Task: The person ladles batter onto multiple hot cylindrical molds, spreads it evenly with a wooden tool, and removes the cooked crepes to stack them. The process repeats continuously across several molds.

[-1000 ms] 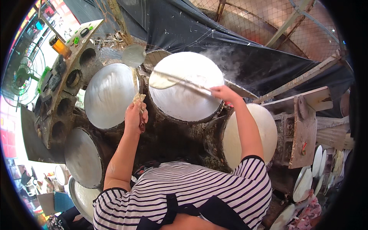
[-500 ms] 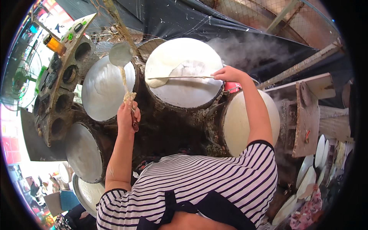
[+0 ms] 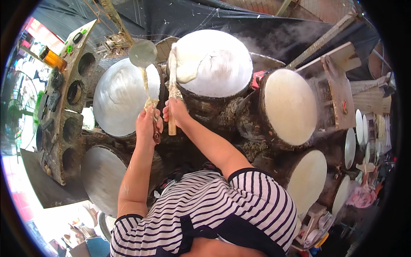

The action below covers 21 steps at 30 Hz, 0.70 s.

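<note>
My left hand (image 3: 148, 123) is closed round the handle of a ladle (image 3: 143, 53), whose round metal bowl hangs over the far edge of the left griddle (image 3: 122, 96). Close beside it, my right hand (image 3: 176, 113) grips a long flat wooden stick (image 3: 173, 70), pointing away from me. The stick's far part stands along the left rim of the far round griddle (image 3: 224, 68). Pale wet batter (image 3: 187, 67) lies on that griddle's left side, thick at its near end; bare shiny metal shows on the rest.
To the right are two round griddles covered with pale layers (image 3: 289, 107) (image 3: 307, 182). A bare grey griddle (image 3: 102, 177) sits at near left. A board with round holes (image 3: 70, 115) stands at far left. Steam rises before a dark sheet (image 3: 274, 36); a wooden pole (image 3: 325, 40) slants at far right.
My right hand has swung left with the stick, from across the far griddle to its left rim. Batter there now covers less, mostly at left. The whole view has shifted.
</note>
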Tool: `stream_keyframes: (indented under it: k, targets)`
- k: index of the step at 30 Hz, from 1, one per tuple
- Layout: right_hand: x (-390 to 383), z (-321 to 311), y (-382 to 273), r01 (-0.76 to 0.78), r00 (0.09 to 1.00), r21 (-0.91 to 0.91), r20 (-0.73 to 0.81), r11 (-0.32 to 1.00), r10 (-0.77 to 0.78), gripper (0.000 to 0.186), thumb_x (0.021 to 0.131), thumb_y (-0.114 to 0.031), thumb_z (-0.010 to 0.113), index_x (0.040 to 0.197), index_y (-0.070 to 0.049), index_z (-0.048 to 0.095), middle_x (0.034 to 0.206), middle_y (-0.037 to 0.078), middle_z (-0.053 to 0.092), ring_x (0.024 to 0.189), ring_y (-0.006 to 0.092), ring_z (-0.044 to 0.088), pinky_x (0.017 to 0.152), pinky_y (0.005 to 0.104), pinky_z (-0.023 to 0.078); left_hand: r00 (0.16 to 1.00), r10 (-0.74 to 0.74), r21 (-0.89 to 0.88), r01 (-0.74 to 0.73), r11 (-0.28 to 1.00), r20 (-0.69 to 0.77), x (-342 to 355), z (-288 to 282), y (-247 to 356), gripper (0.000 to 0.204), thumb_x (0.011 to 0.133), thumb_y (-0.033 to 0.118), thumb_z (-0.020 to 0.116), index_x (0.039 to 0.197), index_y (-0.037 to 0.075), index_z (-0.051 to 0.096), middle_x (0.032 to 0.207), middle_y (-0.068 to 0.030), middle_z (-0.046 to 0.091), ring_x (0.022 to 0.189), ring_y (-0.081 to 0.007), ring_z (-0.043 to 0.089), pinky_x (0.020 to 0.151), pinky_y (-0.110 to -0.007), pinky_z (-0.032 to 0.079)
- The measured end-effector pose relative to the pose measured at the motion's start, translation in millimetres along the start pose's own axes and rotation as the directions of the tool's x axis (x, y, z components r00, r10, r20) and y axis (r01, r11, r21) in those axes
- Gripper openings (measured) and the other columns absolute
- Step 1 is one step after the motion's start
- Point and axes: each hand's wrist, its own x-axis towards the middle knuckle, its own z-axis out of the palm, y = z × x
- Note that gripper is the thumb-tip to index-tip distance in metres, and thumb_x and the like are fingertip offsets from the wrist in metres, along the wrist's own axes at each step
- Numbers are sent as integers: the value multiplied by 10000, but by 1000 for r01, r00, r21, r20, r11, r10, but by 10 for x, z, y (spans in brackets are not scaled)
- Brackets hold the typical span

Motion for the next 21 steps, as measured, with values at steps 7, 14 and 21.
stream_keyframes:
  k: [7, 14, 21]
  targets:
    - [-776, -177, 523, 122, 981, 105, -161, 987, -104, 290, 954, -340, 338, 834, -96, 438, 545, 14, 428, 350, 107, 349, 331, 260, 297, 998, -42, 13, 41, 999, 55, -70, -374, 25, 211, 921, 227, 519, 816, 48, 477, 660, -22, 474, 411, -104, 444, 332, -245, 370]
    - [-35, -16, 575, 203, 960, -82, -180, 976, -215, 357, 929, -359, 361, 777, -54, 467, 495, 41, 419, 314, 140, 355, 296, 292, 299, 994, -50, 32, 47, 998, 96, -41, -325, -30, 172, 915, 206, 525, 884, 40, 494, 673, -21, 478, 427, -102, 447, 333, -248, 369]
    - [-858, -376, 383, 92, 969, 121, -240, 988, -61, 391, 945, -410, 338, 761, -82, 444, 507, 15, 402, 329, 119, 344, 308, 274, 281, 987, -61, 19, 59, 998, 149, -29, -253, -58, 177, 919, 214, 519, 909, 39, 495, 684, -19, 476, 437, -100, 439, 341, -246, 359]
